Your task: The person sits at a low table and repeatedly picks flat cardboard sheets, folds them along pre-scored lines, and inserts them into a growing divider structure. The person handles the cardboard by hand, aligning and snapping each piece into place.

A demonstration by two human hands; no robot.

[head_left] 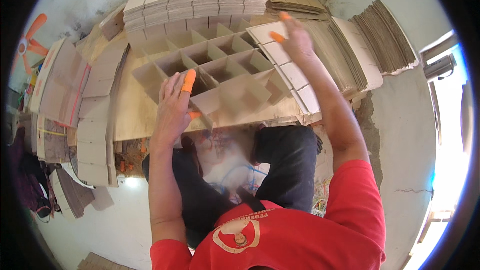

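A cardboard divider grid (242, 90) of interlocked strips stands on the wooden table in front of me; some of its near panels are smeared by motion. My left hand (174, 102) is at the grid's near left side, fingers stretched out, with orange covers on the thumb and index finger. Reaching forward on the right, my right hand (297, 45) has its thumb and index finger spread apart, both in orange covers. It hovers by the far end of some pale slotted cardboard strips (276, 52), which lie against the grid's right side. Neither hand visibly grips anything.
A tall stack of slotted cardboard sheets (195, 0) rises behind the grid. More cardboard stacks (345, 52) stand along the right, with another bundle (385, 35) beyond. On the left are folded cardboard pieces (95, 115) and an orange fan (32, 45). The wooden tabletop (131, 115) ends near my knees.
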